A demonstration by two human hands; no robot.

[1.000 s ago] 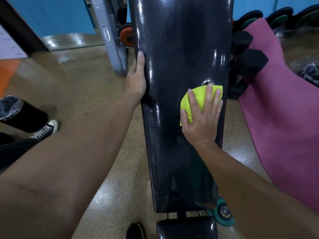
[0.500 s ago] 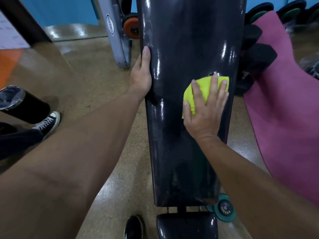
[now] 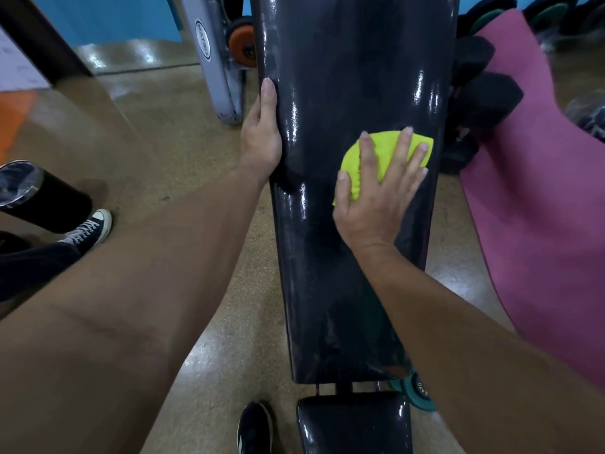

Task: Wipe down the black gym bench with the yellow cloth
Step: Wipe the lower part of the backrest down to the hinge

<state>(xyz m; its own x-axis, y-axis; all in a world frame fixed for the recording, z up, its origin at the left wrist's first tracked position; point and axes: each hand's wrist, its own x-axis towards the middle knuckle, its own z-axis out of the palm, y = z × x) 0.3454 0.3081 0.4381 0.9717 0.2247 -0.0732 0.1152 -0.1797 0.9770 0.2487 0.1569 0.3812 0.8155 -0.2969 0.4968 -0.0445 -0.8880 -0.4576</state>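
Currently our right hand (image 3: 376,204) presses the yellow cloth (image 3: 383,155) flat, fingers (image 3: 404,142) spread, on the right half of the black gym bench (image 3: 343,77). Compared with a second ago, the cloth sits slightly farther up the surface; wiping progresses. Our left hand (image 3: 262,136) grips the left edge.

Clearly a gym — shown by the long padded black bench (image 3: 353,93), dark hex dumbbells (image 3: 484,96) lying beside a pink exercise mat (image 3: 540,198), and weight plates (image 3: 491,11) lined along the blue wall (image 3: 114,18). Further marked by a grey machine frame (image 3: 209,60) with an orange wheel (image 3: 242,44) — all on speckled tan flooring (image 3: 170,126).
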